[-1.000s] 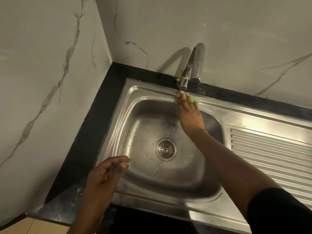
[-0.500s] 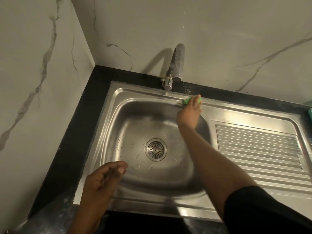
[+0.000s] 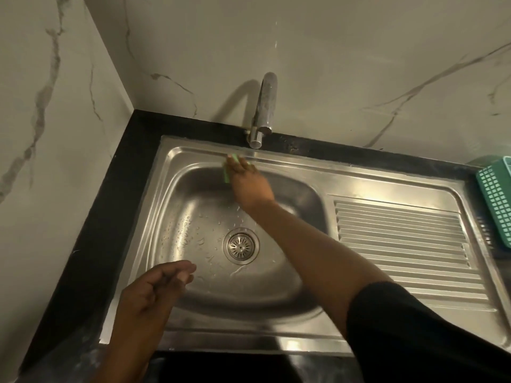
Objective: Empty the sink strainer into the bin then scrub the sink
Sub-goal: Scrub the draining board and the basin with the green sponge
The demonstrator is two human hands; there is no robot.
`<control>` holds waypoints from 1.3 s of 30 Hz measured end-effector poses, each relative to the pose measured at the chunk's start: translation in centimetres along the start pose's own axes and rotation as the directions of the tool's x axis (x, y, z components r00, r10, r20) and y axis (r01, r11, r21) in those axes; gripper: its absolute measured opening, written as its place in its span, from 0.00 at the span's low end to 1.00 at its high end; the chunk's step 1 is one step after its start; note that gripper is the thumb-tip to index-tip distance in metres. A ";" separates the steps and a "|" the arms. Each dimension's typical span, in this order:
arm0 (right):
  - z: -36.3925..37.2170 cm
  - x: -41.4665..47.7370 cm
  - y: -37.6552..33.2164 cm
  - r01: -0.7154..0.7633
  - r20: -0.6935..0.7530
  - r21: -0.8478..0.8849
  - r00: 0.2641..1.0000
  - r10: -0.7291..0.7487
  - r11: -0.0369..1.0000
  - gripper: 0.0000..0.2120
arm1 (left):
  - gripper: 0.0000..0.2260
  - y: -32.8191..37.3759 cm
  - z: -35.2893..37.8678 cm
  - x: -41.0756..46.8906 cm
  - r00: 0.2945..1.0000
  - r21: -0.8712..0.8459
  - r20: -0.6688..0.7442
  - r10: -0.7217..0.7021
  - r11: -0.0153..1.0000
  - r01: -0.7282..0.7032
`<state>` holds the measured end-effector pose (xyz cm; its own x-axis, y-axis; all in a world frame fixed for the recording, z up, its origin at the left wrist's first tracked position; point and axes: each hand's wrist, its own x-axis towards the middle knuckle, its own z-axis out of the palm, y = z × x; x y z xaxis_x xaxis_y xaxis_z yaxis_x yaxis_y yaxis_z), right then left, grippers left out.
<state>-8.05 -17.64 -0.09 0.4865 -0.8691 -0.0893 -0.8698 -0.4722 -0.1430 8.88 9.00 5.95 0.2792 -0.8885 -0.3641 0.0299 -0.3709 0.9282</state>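
Observation:
A stainless steel sink [image 3: 171,205] fills the middle of the view, its basin wet with droplets. The round metal strainer [image 3: 241,246] sits in the drain at the basin's centre. My right hand [image 3: 249,183] reaches across the basin and presses a green scrub pad [image 3: 228,170] against the back wall and rim, just below the tap. Most of the pad is hidden under my fingers. My left hand [image 3: 154,288] hovers over the front left corner of the basin, fingers loosely curled and holding nothing.
A chrome tap [image 3: 262,111] rises behind the sink against the marble wall. The ribbed drainboard [image 3: 401,244] lies to the right. A teal plastic basket [image 3: 497,197] stands at the far right on the black countertop [image 3: 110,189].
My right hand slid the green pad left along the back rim, from right of the tap to just under it. My left hand has barely moved.

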 end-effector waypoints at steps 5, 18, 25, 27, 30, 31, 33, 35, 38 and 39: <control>-2.0 -8.7 11.3 -0.378 -0.026 0.002 0.926 0.378 0.926 0.33 | 0.08 -0.1 1.5 -0.7 1.000 -0.011 0.017 -0.014 1.000 0.014; -5.0 -12.2 23.1 -0.701 -0.004 0.628 0.432 0.902 0.338 0.22 | 0.09 0.1 4.8 -0.7 0.997 0.013 0.073 -0.007 1.000 0.007; -1.4 -5.0 12.7 -0.665 -0.114 0.416 0.639 0.761 0.621 0.31 | 0.10 -0.3 4.5 -0.9 1.000 0.001 0.021 -0.008 1.000 0.008; -0.8 -3.9 9.8 -0.626 -0.139 0.379 0.690 0.710 0.682 0.31 | 0.11 -0.3 4.9 -0.8 1.000 -0.017 0.015 -0.009 1.000 0.009; -0.6 -3.6 7.7 -0.552 -0.114 0.421 0.754 0.646 0.719 0.32 | 0.11 -0.2 5.7 -0.9 1.000 -0.022 0.020 -0.005 1.000 0.005; -0.7 -3.7 7.1 -0.499 -0.095 0.448 0.799 0.594 0.742 0.32 | 0.11 -0.2 6.1 -0.9 1.000 -0.020 0.027 -0.007 1.000 0.008; -1.2 -4.1 5.8 -0.360 -0.038 0.499 0.900 0.435 0.788 0.31 | 0.11 0.0 6.8 -1.0 0.999 -0.018 0.041 -0.011 1.000 0.012; -1.7 -4.3 4.9 -0.251 -0.002 0.565 0.952 0.306 0.786 0.31 | 0.10 0.2 7.4 -1.2 0.999 -0.020 0.049 -0.003 1.000 0.004; -3.3 -5.3 6.6 -0.273 -0.018 0.704 0.916 0.402 0.656 0.29 | 0.10 0.3 7.8 -1.4 0.998 -0.020 0.058 0.006 1.000 -0.005; -4.0 -6.0 7.9 -0.305 -0.036 0.722 0.880 0.474 0.621 0.28 | 0.10 0.3 7.9 -1.5 0.998 -0.022 0.059 0.003 1.000 -0.002</control>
<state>-18.18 -16.76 3.27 0.0125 -0.9938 -0.1108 -0.6287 0.0784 -0.7737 0.90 8.05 6.17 0.2222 -0.9040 -0.3653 0.0504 -0.3635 0.9302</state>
